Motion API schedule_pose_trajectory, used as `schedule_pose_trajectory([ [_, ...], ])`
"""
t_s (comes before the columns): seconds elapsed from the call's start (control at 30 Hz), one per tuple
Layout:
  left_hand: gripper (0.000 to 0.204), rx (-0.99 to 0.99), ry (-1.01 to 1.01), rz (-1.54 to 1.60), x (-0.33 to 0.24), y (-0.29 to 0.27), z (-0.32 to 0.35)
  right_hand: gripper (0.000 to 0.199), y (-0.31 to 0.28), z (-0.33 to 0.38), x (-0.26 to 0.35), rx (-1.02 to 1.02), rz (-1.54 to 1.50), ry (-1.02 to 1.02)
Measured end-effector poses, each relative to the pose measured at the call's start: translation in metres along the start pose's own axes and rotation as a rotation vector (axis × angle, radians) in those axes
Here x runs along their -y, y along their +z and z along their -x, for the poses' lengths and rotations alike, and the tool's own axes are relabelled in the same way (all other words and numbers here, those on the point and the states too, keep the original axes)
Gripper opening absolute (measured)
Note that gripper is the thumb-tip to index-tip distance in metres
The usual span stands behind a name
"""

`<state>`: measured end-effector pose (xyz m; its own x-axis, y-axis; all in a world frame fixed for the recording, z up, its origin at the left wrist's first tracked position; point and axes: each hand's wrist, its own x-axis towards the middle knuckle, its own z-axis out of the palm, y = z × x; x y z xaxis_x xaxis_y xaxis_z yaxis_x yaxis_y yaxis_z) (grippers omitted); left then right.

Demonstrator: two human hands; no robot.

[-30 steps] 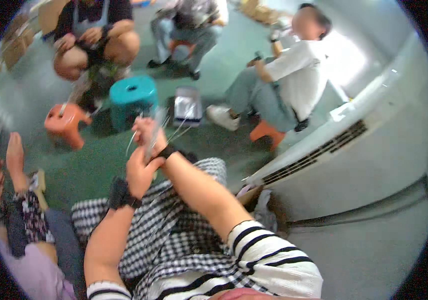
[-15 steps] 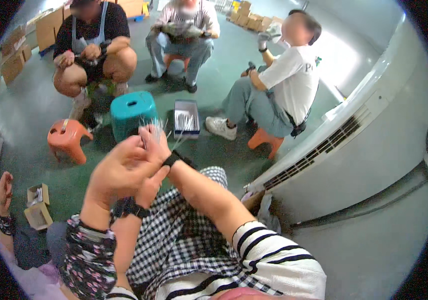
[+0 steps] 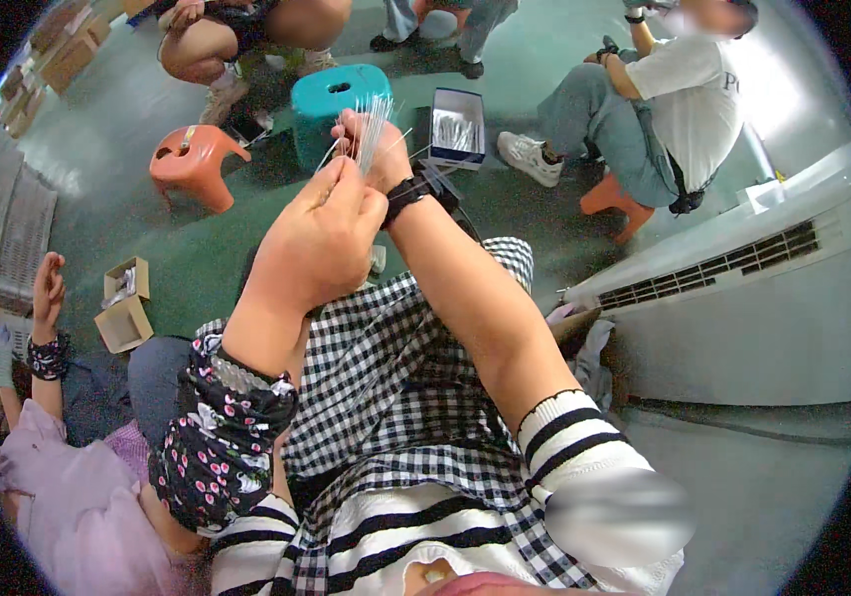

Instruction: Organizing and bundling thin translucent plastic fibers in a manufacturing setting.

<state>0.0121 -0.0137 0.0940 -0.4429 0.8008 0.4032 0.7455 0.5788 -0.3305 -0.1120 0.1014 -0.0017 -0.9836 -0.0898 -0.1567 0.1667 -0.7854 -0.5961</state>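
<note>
My right hand (image 3: 386,167), with a black band at the wrist, is closed around a fanned bundle of thin, silvery, needle-like rods (image 3: 376,127), tips pointing up. A co-worker's hand (image 3: 318,233) in a floral sleeve reaches across from the left. Its fingers pinch a thin rod beside the bundle. Of my left arm, only part of the bare forearm (image 3: 282,475) shows below that sleeve; the hand is hidden behind the co-worker's arm. My checked apron (image 3: 376,397) lies beneath.
A teal stool (image 3: 341,81) stands beyond my hands, an orange stool (image 3: 199,164) left of it. More rods fill a shallow white-and-blue box (image 3: 457,154). A small cardboard box (image 3: 125,328) sits left. Several people are around; a white cabinet-like unit (image 3: 743,338) stands right.
The view has tilted down and left, so surroundings sit higher and further right. The co-worker's fingers now pinch beside the rods. My left hand, earlier visible at my right wrist, is now hidden.
</note>
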Motion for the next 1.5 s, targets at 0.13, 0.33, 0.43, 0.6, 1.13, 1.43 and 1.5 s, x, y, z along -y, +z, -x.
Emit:
schedule_pose_trajectory([
  [0.13, 0.020, -0.179, -0.556, 0.972, 0.006, 0.081, 0.031, 0.012, 0.027, 0.016, -0.011, -0.025, 0.429, -0.236],
  [0.33, 0.020, -0.434, -0.848, 1.980, 0.002, 0.073, 0.031, 0.014, 0.018, 0.020, -0.011, -0.006, 0.332, -0.141],
  [0.43, 0.020, -0.507, -0.966, 2.118, 0.011, 0.069, 0.032, 0.015, 0.007, 0.022, -0.015, -0.020, 0.424, -0.147],
  [0.6, 0.021, -0.534, -1.190, 2.183, 0.032, 0.076, 0.043, 0.015, 0.006, 0.021, -0.014, -0.008, 0.679, -0.209],
  [1.13, 0.021, -0.888, -1.268, 2.312, 0.062, 0.093, 0.065, 0.013, 0.027, 0.107, -0.043, 0.553, 1.048, -0.115],
  [1.43, 0.024, -0.492, -1.133, 2.106, 0.054, 0.089, 0.059, 0.013, 0.026, 0.082, -0.005, 0.295, 0.847, -0.197],
  [1.5, 0.026, -0.375, -1.086, 1.951, 0.039, 0.090, 0.052, 0.013, 0.022, 0.077, -0.002, 0.251, 0.806, -0.231],
])
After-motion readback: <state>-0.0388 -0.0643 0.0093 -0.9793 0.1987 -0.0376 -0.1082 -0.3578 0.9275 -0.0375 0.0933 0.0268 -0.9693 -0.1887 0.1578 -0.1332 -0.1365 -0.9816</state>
